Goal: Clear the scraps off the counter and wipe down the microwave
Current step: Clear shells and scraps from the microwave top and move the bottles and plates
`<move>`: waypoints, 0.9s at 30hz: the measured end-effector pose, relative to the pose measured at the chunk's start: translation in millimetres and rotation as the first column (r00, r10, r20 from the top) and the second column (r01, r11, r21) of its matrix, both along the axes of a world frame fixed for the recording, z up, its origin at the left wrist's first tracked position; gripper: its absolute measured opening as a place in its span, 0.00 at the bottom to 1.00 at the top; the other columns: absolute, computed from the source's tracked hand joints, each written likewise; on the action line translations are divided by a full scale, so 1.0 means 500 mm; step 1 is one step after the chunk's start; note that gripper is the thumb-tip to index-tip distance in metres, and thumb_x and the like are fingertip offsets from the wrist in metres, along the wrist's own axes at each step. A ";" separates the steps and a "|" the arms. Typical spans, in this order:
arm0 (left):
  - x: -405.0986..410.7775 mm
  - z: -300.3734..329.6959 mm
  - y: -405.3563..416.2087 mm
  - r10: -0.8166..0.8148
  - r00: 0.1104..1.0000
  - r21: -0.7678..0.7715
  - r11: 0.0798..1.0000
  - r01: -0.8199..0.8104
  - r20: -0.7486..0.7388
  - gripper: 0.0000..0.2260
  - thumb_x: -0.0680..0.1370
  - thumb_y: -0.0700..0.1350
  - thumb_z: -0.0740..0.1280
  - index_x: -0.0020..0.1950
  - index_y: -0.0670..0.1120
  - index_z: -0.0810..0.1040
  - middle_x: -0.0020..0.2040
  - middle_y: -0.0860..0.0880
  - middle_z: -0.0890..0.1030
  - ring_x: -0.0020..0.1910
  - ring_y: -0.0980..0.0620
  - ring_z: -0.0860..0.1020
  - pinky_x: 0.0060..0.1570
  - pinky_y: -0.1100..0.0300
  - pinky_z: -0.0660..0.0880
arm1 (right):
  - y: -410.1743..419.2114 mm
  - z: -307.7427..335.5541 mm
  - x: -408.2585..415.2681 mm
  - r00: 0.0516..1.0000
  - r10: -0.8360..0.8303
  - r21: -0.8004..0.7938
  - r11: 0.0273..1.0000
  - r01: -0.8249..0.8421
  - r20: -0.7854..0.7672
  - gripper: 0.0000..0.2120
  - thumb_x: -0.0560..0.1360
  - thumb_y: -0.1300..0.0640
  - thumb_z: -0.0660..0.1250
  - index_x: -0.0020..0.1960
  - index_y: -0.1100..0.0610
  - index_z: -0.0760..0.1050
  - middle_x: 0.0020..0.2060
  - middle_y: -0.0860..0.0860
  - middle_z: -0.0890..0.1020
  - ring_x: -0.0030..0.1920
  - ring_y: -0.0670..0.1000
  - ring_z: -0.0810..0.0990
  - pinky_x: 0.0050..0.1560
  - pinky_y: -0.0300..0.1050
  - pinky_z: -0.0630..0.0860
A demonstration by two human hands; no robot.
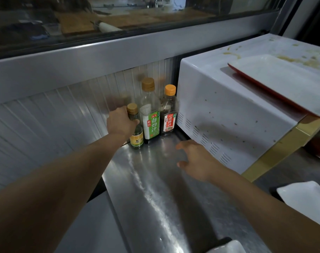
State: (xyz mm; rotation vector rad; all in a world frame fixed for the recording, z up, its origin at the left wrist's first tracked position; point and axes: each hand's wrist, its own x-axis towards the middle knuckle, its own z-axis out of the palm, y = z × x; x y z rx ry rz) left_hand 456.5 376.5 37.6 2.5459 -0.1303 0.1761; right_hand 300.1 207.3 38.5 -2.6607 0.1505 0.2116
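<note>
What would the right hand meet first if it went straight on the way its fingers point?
Probably the dark sauce bottle beside the microwave. The right hand hovers open over bare counter; depth is unclear.

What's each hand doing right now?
Left hand: closed around the small brown-capped glass bottle.
Right hand: open, empty, above the steel counter.

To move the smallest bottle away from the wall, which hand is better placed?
The left hand. It is already wrapped around the smallest bottle, just under its cap. The right hand is open over the bare counter beside the microwave, touching no bottle.
</note>
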 end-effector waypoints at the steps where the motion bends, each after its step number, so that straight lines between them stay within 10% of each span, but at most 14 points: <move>1: 0.000 -0.001 0.001 0.000 1.000 -0.008 1.000 0.000 0.000 0.13 0.71 0.46 0.73 0.51 0.42 0.78 0.49 0.41 0.82 0.52 0.40 0.79 0.47 0.52 0.73 | -0.001 0.001 0.001 1.000 0.002 -0.003 1.000 -0.002 0.000 0.24 0.74 0.57 0.67 0.69 0.55 0.67 0.68 0.55 0.67 0.66 0.55 0.70 0.63 0.41 0.66; 17: -0.058 0.030 0.033 0.001 0.985 0.024 1.000 0.003 -0.173 0.21 0.72 0.46 0.72 0.60 0.42 0.70 0.55 0.42 0.78 0.54 0.42 0.76 0.49 0.52 0.74 | 0.008 0.042 -0.030 1.000 0.001 0.017 1.000 -0.002 0.026 0.25 0.73 0.59 0.68 0.69 0.55 0.66 0.65 0.56 0.70 0.64 0.55 0.71 0.60 0.44 0.69; 27: -0.225 0.112 -0.026 -0.383 0.894 0.179 0.887 0.426 -0.233 0.26 0.71 0.46 0.72 0.66 0.42 0.67 0.60 0.41 0.74 0.58 0.41 0.75 0.54 0.50 0.75 | -0.024 0.157 -0.171 0.992 -0.113 -0.018 0.993 0.114 0.053 0.29 0.74 0.57 0.66 0.72 0.55 0.60 0.68 0.55 0.67 0.67 0.54 0.66 0.63 0.42 0.64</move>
